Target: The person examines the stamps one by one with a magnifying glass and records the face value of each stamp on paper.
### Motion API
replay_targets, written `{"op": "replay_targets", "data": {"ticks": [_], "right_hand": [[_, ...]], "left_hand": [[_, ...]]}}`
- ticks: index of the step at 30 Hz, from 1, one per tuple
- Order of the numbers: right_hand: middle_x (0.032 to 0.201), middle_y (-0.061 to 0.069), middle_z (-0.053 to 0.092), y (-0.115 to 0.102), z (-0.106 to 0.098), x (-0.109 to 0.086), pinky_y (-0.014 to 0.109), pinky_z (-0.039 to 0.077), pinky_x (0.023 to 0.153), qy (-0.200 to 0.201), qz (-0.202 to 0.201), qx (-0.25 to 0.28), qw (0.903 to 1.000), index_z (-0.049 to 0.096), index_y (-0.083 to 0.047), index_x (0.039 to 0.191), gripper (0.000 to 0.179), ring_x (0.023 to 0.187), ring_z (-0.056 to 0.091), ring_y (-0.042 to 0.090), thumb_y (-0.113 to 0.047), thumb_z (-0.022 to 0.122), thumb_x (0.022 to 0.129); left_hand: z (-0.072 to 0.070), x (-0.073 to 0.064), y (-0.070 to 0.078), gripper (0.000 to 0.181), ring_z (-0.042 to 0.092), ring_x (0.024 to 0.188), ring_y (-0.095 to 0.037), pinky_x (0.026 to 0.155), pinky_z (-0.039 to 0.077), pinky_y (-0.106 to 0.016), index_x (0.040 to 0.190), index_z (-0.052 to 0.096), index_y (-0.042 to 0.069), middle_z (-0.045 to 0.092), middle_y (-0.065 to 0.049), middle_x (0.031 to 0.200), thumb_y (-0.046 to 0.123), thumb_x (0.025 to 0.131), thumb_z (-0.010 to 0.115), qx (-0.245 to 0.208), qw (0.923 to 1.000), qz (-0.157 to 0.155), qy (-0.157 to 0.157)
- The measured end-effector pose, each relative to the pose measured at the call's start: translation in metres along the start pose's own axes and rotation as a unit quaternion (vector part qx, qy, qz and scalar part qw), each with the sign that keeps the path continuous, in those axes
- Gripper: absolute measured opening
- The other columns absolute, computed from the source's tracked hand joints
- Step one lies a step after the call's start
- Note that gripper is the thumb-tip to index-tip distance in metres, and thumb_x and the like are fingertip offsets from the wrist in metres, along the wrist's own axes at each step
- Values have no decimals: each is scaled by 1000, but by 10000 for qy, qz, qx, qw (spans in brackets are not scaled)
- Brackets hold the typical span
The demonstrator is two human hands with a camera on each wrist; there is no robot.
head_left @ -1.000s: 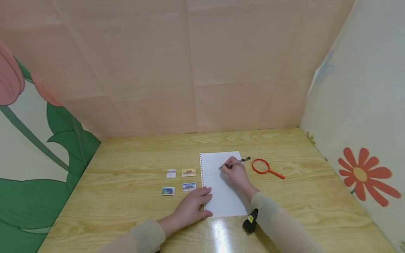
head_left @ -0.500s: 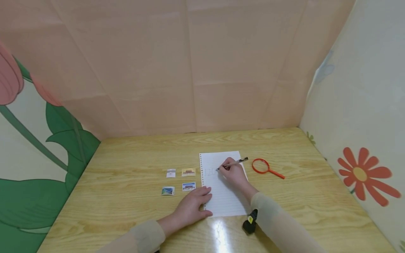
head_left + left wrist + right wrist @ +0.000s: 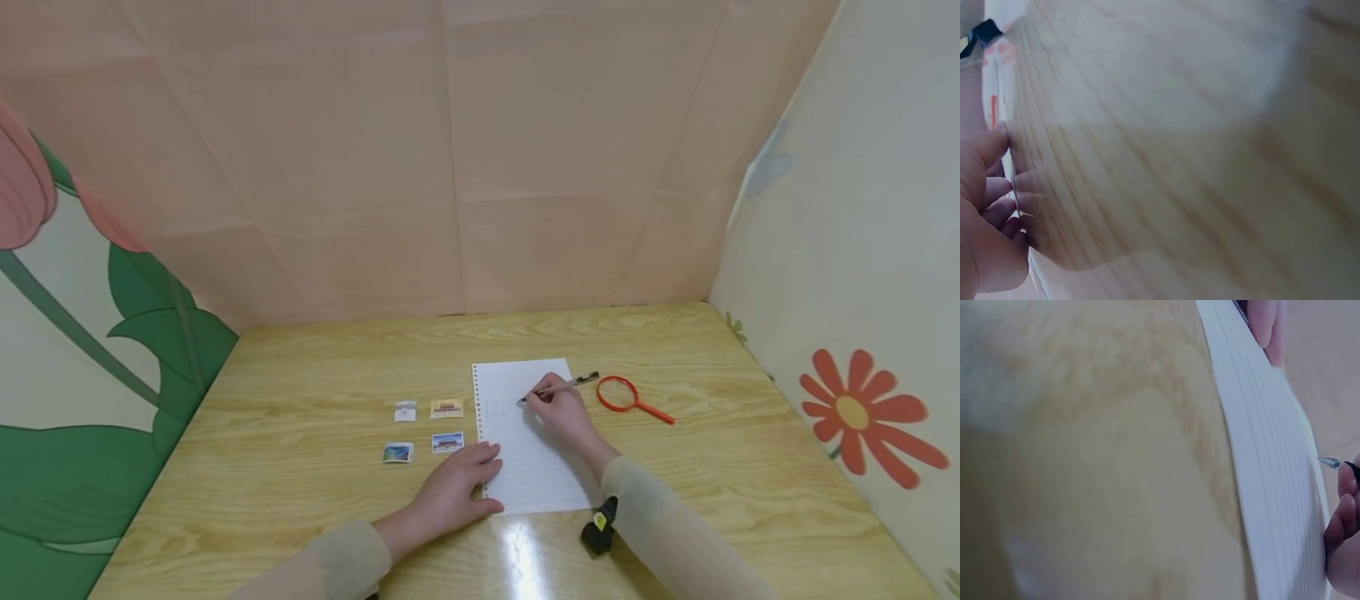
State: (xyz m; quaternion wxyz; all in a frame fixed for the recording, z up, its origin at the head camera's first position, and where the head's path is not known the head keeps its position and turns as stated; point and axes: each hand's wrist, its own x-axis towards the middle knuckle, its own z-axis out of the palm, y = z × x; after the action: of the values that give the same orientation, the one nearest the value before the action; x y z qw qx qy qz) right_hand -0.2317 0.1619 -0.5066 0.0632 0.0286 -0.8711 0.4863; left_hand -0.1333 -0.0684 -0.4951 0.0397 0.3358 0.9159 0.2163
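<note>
A sheet of lined paper (image 3: 528, 475) with punched holes down its left edge lies on the table, faint pen marks on its upper left. My right hand (image 3: 561, 410) pinches a pen (image 3: 577, 381), its tip at the paper beside those marks. In the right wrist view the pen's point (image 3: 1329, 462) shows past the curled fingers. Spread over the sheet's lower left edge, my left hand (image 3: 450, 492) rests with its fingers on the paper; the left wrist view shows that hand (image 3: 988, 212) low against the table.
Several small picture cards, including a yellow one (image 3: 447, 408) and a green-blue one (image 3: 398, 452), lie left of the paper. A red magnifying glass (image 3: 637, 403) lies right of it. A black wrist device (image 3: 598, 533) sits at the right sleeve. Walls close off the table's back.
The right hand with the pen shifted slightly left, then back right along the same line of the paper. The left hand, cards and magnifying glass stayed in place.
</note>
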Motion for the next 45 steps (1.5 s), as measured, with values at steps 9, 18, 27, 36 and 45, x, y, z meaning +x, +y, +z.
{"op": "replay_targets", "data": {"ticks": [9,18,27,36,45], "right_hand": [[74,1,56,-2,3,0,22,42,59,-69,-252,-96,9996,59,-7,83,10,69,50,15,-2,68,83],[70,-1,57,-2,4,-6,21,42,56,-402,-387,-40,9984,60,-7,80,11,65,50,13,0,68,82],[73,1,57,1,2,-4,21,42,56,24,-89,14,10000,61,-8,81,9,66,50,13,-2,68,82],[74,2,56,1,0,-1,22,42,59,-85,-196,-140,9997,60,-7,83,10,68,50,14,-2,68,83],[75,-1,58,1,-4,-8,23,43,61,-388,-424,-214,9981,61,-8,81,10,69,51,13,-1,68,82]], "left_hand": [[-1,0,1,61,40,139,-23,114,31,-40,136,59,6,46,-6,150,38,87,75,-11,10000,38,-5],[0,0,0,62,38,140,-21,115,30,-39,138,58,7,44,-4,151,40,88,74,-35,9999,-51,-83],[1,1,-1,63,38,140,-20,115,29,-38,138,57,8,44,-3,152,41,87,74,3,9999,-84,-102],[0,0,1,63,38,140,-21,115,29,-39,138,57,8,44,-4,152,41,87,74,11,10000,-20,-55],[3,1,-1,63,37,140,-20,116,29,-38,138,57,8,43,-4,152,41,87,74,26,10000,-66,-71]]}}
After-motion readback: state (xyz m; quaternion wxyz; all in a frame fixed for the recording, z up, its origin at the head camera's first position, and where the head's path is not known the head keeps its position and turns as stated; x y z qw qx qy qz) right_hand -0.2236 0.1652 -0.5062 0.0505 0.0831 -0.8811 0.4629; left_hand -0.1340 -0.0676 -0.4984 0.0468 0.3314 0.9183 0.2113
